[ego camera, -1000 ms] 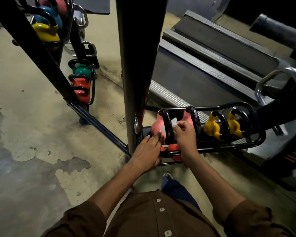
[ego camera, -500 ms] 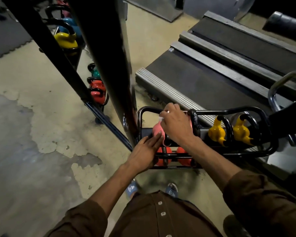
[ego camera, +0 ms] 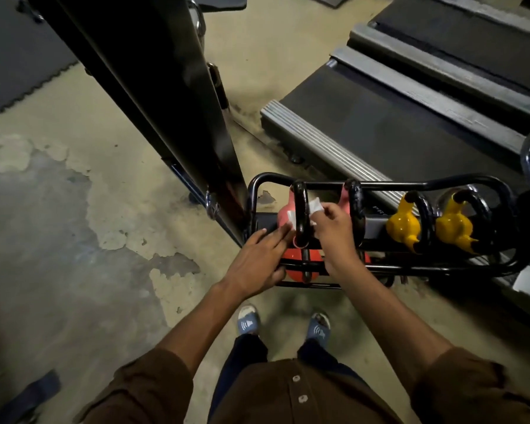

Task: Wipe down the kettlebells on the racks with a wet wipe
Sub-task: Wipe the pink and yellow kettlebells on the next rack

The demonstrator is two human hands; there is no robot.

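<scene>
- While the person stands over the low black rack, both hands are working at its 9 o'clock end, right on the pink kettlebell.
- Look at the right hand, coming in from 5 o'clock: its fingers pinch the wet wipe up against the kettlebell's black handle.
- White shows on both sides of that handle, at its 9 and its 3 o'clock, though I cannot tell exactly how the wipe runs behind the bar.
- Over to the left hand: fingers straight and together, laid flat on the pink kettlebell's 8 o'clock flank, gripping nothing.
- Just beside, at 3 o'clock, sits a second pink kettlebell, mostly hidden behind the right hand, black loop up.
- Further along at 3 o'clock, on the same tier, the yellow kettlebells stand side by side as a pair.
- Down at 6 o'clock, on the lower tier, orange kettlebells peek out between the wrists.
- Beyond the rack, at 1 o'clock, lies a treadmill, and a thick black upright rises at 11 o'clock.
- Underfoot is a patchy, worn floor, with blue shoes planted at 6 o'clock.
</scene>
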